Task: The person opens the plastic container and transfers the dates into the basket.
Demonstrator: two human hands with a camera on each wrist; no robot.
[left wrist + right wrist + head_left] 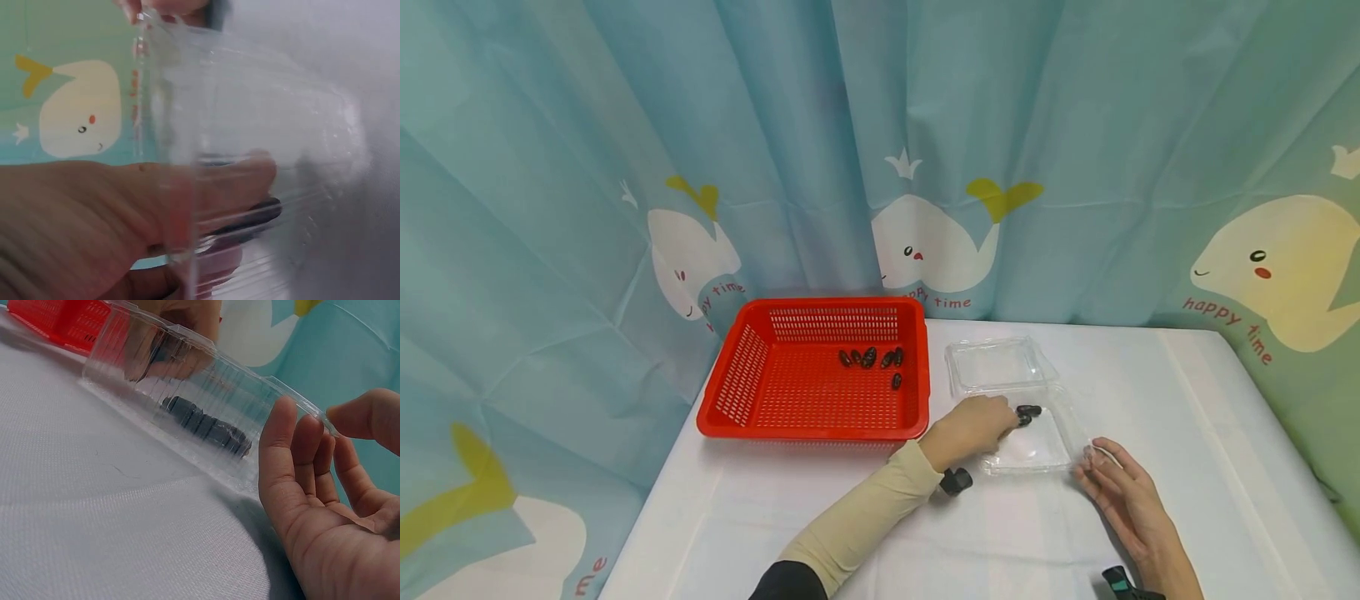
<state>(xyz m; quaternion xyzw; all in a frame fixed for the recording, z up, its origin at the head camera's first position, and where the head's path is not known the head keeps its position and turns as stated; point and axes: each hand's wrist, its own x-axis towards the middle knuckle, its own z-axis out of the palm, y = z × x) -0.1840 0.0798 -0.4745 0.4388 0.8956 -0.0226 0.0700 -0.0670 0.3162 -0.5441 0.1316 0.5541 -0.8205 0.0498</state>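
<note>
A clear plastic hinged box [1033, 454] lies open, its lid [997, 367] folded back toward the curtain. My left hand [977, 423] reaches into its left side. Seen through the plastic in the left wrist view, that hand pinches a dark oval piece [253, 220] between thumb and fingers. Beside those fingers, dark ridged oval pieces [209, 428] lie end to end in the box. My right hand [1127, 500] pinches the right front corner of the box's rim [312, 419] between thumb and fingers, the other fingers bent below it.
A red plastic basket [812, 432] stands left of the box, with several dark oval pieces [868, 358] near its right back. White cloth [1165, 400] covers the table. A blue curtain [790, 125] with whale prints hangs behind and at the sides.
</note>
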